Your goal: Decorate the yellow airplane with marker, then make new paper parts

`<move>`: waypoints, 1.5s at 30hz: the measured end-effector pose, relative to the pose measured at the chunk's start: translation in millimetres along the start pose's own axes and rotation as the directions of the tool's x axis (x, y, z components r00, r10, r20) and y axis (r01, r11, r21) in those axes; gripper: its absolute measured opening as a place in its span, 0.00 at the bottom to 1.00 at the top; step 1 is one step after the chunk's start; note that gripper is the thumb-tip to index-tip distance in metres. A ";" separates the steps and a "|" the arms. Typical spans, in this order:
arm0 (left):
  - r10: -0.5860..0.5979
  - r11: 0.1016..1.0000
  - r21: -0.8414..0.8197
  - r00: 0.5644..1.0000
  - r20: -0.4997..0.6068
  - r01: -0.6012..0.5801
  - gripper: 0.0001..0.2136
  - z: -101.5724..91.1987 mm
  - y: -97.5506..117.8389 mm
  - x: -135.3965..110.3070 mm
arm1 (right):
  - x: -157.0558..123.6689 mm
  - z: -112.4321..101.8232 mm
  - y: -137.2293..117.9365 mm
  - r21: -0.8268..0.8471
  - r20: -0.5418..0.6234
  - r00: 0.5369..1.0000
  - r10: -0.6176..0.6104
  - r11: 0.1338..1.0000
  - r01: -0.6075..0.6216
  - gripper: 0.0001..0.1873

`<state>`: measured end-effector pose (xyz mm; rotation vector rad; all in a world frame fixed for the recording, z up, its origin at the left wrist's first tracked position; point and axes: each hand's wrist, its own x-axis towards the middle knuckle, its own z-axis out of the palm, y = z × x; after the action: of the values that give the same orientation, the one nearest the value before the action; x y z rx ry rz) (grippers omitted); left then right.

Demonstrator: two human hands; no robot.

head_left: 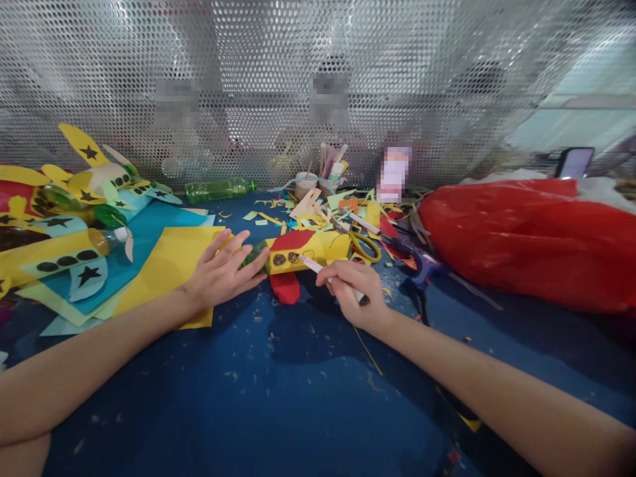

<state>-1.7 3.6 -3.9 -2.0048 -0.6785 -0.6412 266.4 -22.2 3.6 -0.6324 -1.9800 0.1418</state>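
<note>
A plastic bottle wrapped in yellow paper (311,250) lies on its side in the middle, with a red patch on top and a red paper wing (285,287) below. Round windows are drawn in a row on its side, the left ones filled in black and the right one an outline. My right hand (358,291) grips a white marker (312,264), its tip at the drawn circles. My left hand (224,268) rests with fingers spread at the bottle's green neck end, over the edge of yellow paper (173,255). Whether its fingertips press on the bottle I cannot tell.
Finished-looking bottle planes (74,255) crowd the left. Behind are a green bottle (218,190), paper scraps (311,205), yellow-handled scissors (366,246) and a cup of sticks (305,185). A glue gun (424,265) and a red plastic bag (527,238) lie right, before a perforated metal screen (278,79).
</note>
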 end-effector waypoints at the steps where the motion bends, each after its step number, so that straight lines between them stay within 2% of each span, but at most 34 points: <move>1: 0.000 1.000 0.001 1.000 -0.002 0.000 0.17 -0.3 0.1 0.1 | 0.1 0.1 0.1 0.000 -0.006 1.000 0.002 1.000 -0.002 0.15; 7: -0.005 0.999 -0.035 1.000 -0.016 0.004 0.17 0.3 0.7 -0.9 | 0.3 -0.7 0.8 0.008 -0.024 1.000 -0.002 1.000 0.003 0.14; 11: -0.028 0.996 -0.080 0.999 0.018 0.029 0.17 0.8 0.9 -2.2 | 0.9 -2.2 -0.1 0.011 -0.009 1.000 -0.023 1.000 0.023 0.14; 23: 0.014 1.000 -0.005 0.999 -0.033 -0.014 0.17 -2.1 0.3 2.7 | -1.0 -1.4 1.2 0.004 -0.006 1.000 -0.012 1.000 0.012 0.14; 33: -0.006 0.999 -0.041 1.000 -0.019 0.005 0.19 0.6 0.5 0.6 | -0.6 -1.5 0.5 0.019 -0.004 1.000 0.003 1.000 -0.003 0.14; 41: -0.033 0.998 -0.062 0.999 -0.005 0.033 0.24 3.8 1.0 -1.6 | -1.2 -1.0 1.6 0.063 0.034 0.993 -0.109 0.992 0.107 0.13; 45: -0.046 0.995 -0.085 0.999 0.000 0.045 0.24 3.2 1.1 0.0 | -2.3 0.1 3.0 0.061 0.046 0.994 -0.095 0.994 0.092 0.13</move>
<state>-0.4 5.8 -6.0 -2.0713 -0.7079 -0.7096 268.2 -20.7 0.7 -0.5013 -2.0407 0.1583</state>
